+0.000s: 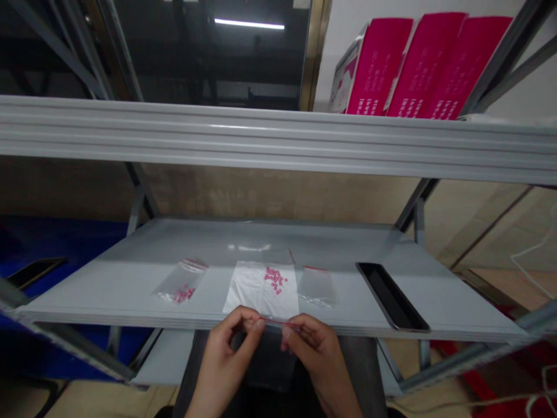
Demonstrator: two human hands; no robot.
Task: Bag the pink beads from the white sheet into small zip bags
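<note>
Spanning the frame a grey shelf [130, 278], pink boxes [418, 64] up top, black phone [391, 296] at right, white sheet [250, 290] with pink beads [274, 280], bagged beads [183, 284] left, left hand [228, 348] and right hand [311, 345] both pinched shut on a clear zip bag [272, 354] at the shelf's front edge

a grey metal shelf [130, 278] carries everything. on it, from left to right: a small clear zip bag with pink beads inside [183, 283], a white sheet [252, 288] with loose pink beads [274, 279] scattered on its upper part, another clear zip bag [317, 285] (contents too faint to tell), and a dark phone [391, 296] lying flat near the right.
</note>
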